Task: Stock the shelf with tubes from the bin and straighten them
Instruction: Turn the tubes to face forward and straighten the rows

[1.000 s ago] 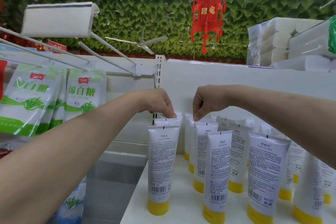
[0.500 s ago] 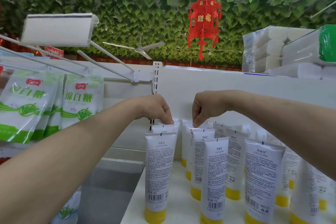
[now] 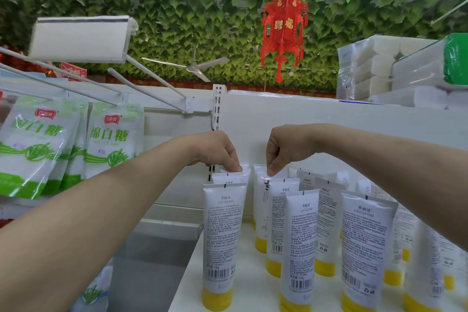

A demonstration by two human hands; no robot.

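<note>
Several white tubes with yellow caps stand cap-down in rows on the white shelf (image 3: pixel 248 294). My left hand (image 3: pixel 217 151) reaches over the leftmost row and pinches the crimped top of a rear tube (image 3: pixel 238 171), behind the front left tube (image 3: pixel 222 243). My right hand (image 3: pixel 283 149) pinches the top of a rear tube (image 3: pixel 262 185) in the second row; that tube is turned so a dark printed mark shows. More tubes (image 3: pixel 364 248) fill the shelf to the right. No bin shows in view.
Green-and-white sugar bags (image 3: pixel 114 142) hang on pegs at the left under a white price tag holder (image 3: pixel 81 38). Packs of paper rolls (image 3: pixel 395 71) sit on top at the right. A red lantern (image 3: pixel 283 30) hangs from the leafy ceiling. A grey gap (image 3: pixel 152 261) lies left of the shelf.
The view has tilted up slightly. Both hands stay pinched on the rear tube tops, and the right-hand tube has turned so its dark mark shows.
</note>
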